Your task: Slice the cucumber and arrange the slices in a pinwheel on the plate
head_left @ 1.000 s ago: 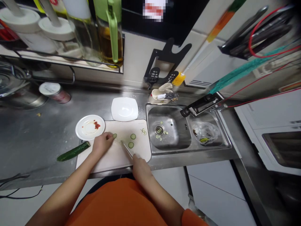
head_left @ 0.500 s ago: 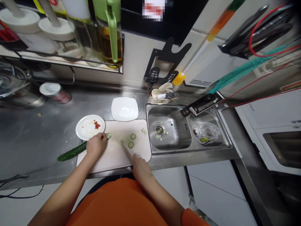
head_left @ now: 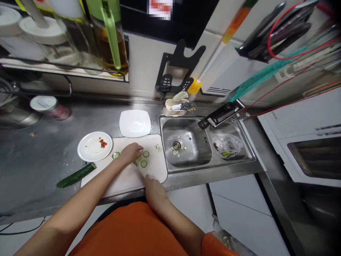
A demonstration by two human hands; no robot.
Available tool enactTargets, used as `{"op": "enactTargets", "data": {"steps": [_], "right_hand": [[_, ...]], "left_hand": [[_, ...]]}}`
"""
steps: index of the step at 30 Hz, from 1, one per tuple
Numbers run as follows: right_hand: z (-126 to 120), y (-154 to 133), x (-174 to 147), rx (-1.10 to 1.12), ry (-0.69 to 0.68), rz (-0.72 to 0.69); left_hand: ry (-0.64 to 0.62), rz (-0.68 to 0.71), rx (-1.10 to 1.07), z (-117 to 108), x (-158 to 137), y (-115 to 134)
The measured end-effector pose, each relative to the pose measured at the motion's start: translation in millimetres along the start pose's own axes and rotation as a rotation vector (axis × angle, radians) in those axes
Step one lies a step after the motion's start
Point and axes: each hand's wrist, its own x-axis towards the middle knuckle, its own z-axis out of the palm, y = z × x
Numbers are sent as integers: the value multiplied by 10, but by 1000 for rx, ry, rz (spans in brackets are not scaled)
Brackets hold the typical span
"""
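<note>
My right hand (head_left: 156,192) is wrapped around the handle of a knife (head_left: 140,169), its blade slanting up and left over the white cutting board (head_left: 121,179). My left hand (head_left: 130,153) hovers at the blade's tip, fingers bunched together; whatever is between them is hidden. Just right of those fingers lie two round cucumber slices, an upper slice (head_left: 146,154) and a lower slice (head_left: 144,164). Left of the hand sits a cucumber piece (head_left: 115,155). The cut cucumber (head_left: 76,176) rests across the board's left edge. Thin green peel slivers (head_left: 158,147) lie at the upper right.
A white plate with red bits (head_left: 82,151) and a square white plate (head_left: 135,123) stand behind the board. To the right is a double steel sink (head_left: 191,161) with cucumber scraps and a plastic bag (head_left: 230,145). Bottles (head_left: 112,49) fill the rack above.
My left hand has left the cucumber piece at the left and moved right, close to the round slices. The knife stays in my right hand. The whole view has shifted slightly.
</note>
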Motion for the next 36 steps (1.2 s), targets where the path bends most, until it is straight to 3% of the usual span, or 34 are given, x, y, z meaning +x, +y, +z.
{"op": "enactTargets", "data": {"steps": [4, 14, 19, 28, 31, 36], "right_hand": [[44, 24, 17, 7, 13, -13], [46, 37, 35, 13, 3, -14], [55, 49, 37, -6, 22, -26], [-18, 50, -4, -12, -3, -17], [-36, 50, -13, -2, -15, -18], [-28, 55, -7, 14, -10, -24]], "left_hand": [[-113, -15, 94, 81, 204, 149], [-121, -129, 8, 108, 193, 249], [-37, -204, -54, 48, 99, 200], [146, -447, -167, -68, -382, -178], [196, -440, -155, 14, -488, -224], [231, -300, -95, 119, -580, -244]]}}
